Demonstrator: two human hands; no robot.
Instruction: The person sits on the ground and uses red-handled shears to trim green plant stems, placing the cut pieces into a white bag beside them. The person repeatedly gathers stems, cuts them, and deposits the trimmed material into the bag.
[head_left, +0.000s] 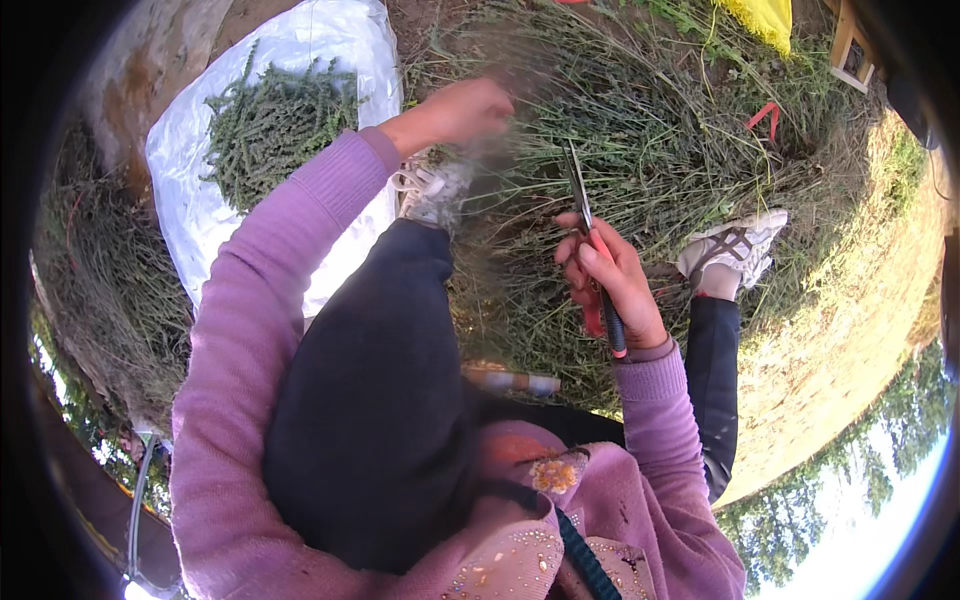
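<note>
My right hand (610, 265) holds a pair of garden snips (578, 185) with narrow metal blades and red-and-black handles. The blades point away from me, over a spread of cut green stems (620, 150) on the ground. Farther left, my left hand (465, 110) is closed at the edge of those stems, above my shoe. A blurred smear covers its fingertips, so what they hold, if anything, is hidden. Left of this hand, a bundle of leafy green sprigs (280, 130) lies on a white plastic sheet (175, 150).
My bent left knee (370, 380) rises between the sheet and the stems. My right shoe (735, 245) rests at the right edge of the stems. A red strip (765, 120), a yellow cloth (765, 20) and a wooden frame (853, 45) are at the far right. A tube-like object (512, 382) lies near me.
</note>
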